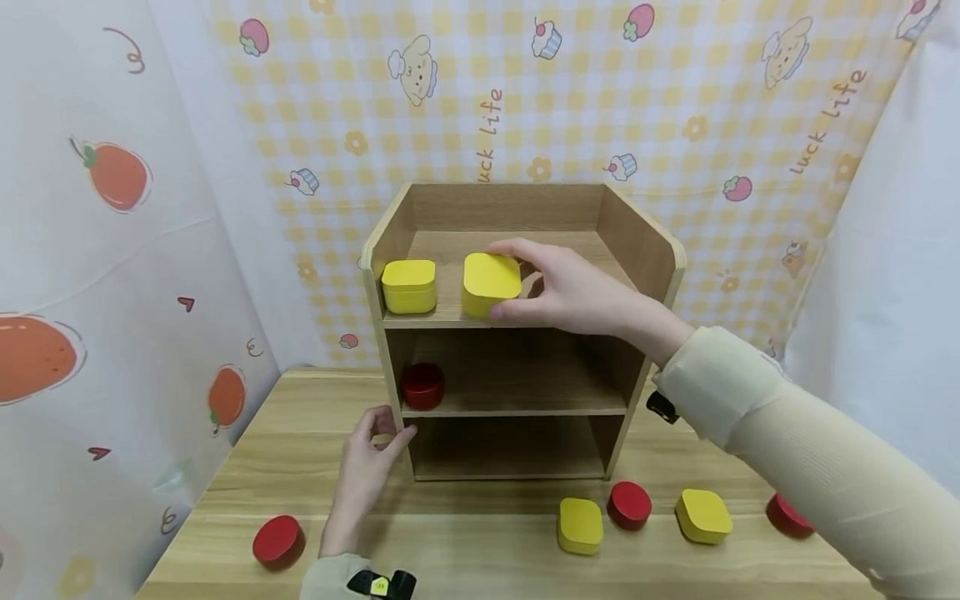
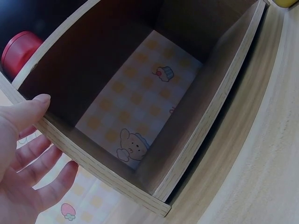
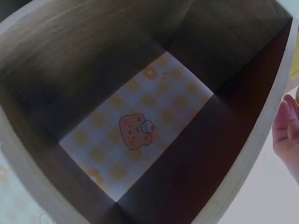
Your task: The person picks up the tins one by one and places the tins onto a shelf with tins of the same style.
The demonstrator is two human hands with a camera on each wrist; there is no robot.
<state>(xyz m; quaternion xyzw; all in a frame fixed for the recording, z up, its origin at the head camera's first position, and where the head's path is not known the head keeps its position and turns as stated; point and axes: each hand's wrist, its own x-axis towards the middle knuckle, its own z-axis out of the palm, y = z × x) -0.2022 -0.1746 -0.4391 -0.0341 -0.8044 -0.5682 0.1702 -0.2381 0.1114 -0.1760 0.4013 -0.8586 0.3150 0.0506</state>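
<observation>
My right hand holds a yellow rounded-square box between thumb and fingers, at the front of the wooden shelf's top board. Left of it, a second yellow box sits in the top board's left corner. Low on the shelf's left side, my left hand grips the side panel of the wooden shelf, thumb over the front edge and fingers along the outside. A red round box stands at the left of the middle level. In the right wrist view, only part of my right hand shows at the edge.
On the table in front of the shelf lie a yellow box, a red box, another yellow box and a red box partly behind my right sleeve. One more red box lies at the left. Patterned curtains hang behind.
</observation>
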